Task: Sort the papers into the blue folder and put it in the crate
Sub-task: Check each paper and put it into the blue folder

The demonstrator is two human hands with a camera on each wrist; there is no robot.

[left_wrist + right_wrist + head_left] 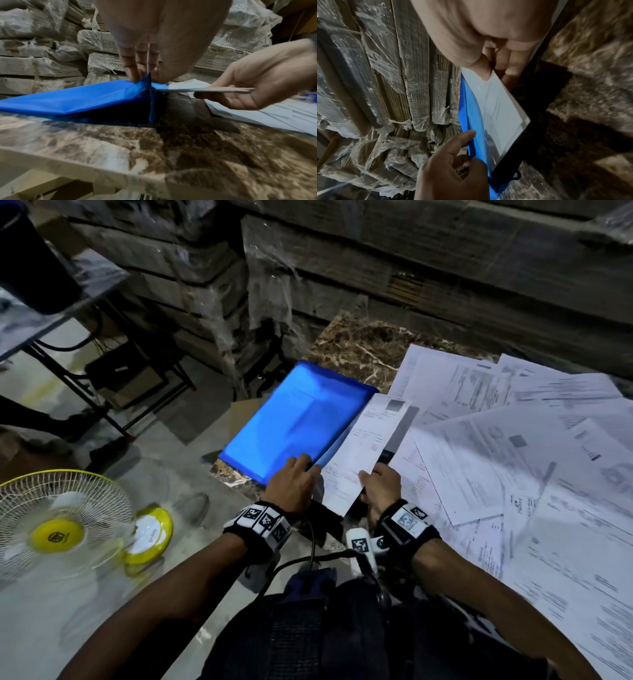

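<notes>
The left hand (291, 486) pinches the near corner of the blue folder (294, 419), lifting its cover off the table (359, 347). The right hand (382, 487) grasps a paper (363, 446) just right of that opening, long axis running with the folder's.

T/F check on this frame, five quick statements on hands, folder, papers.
1. The left hand pinches the blue folder at its near corner. True.
2. The right hand is empty. False: it holds a sheet by its near edge.
3. The folder lies in a crate. False: it rests on the marble table; no crate is visible.
4. Loose papers cover the table right of the folder. True.
5. A red fan stands on the floor. False: the fan is yellow and white.
</notes>
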